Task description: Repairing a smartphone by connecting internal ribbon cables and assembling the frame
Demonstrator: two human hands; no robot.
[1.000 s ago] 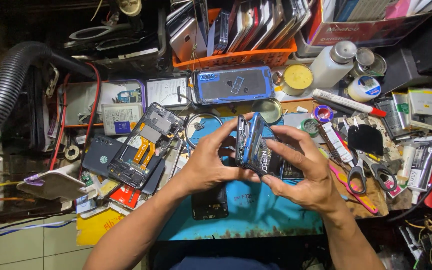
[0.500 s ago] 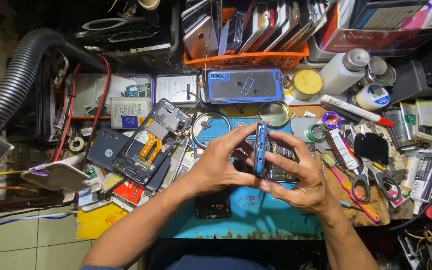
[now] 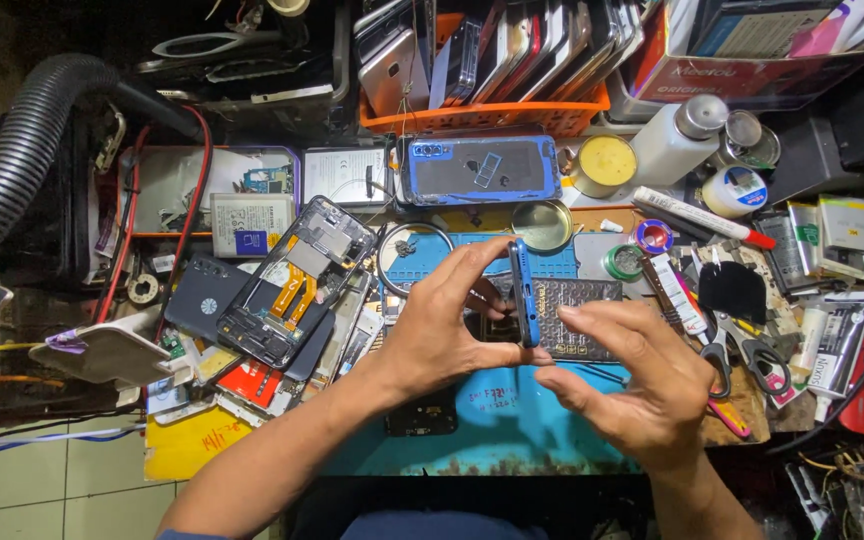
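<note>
Both hands hold a blue phone frame (image 3: 523, 292) edge-on above a blue work mat (image 3: 512, 410). My left hand (image 3: 442, 325) pinches it between thumb and fingers from the left side. From the right, my right hand (image 3: 642, 385) touches its lower edge with thumb and fingertips, the other fingers spread. Behind the frame lies a dark rectangular pad (image 3: 582, 318) with a grid pattern.
An opened phone body (image 3: 297, 285) with orange flex cables lies left of the hands. A blue phone back (image 3: 480, 168) rests above. An orange basket (image 3: 482, 112) holds several phones. Scissors (image 3: 742, 352), tape rolls, a white bottle (image 3: 677, 140) and a grey hose (image 3: 27, 150) crowd the bench.
The phone frame has turned from showing its face to standing edge-on. Both hands have shifted slightly lower with it.
</note>
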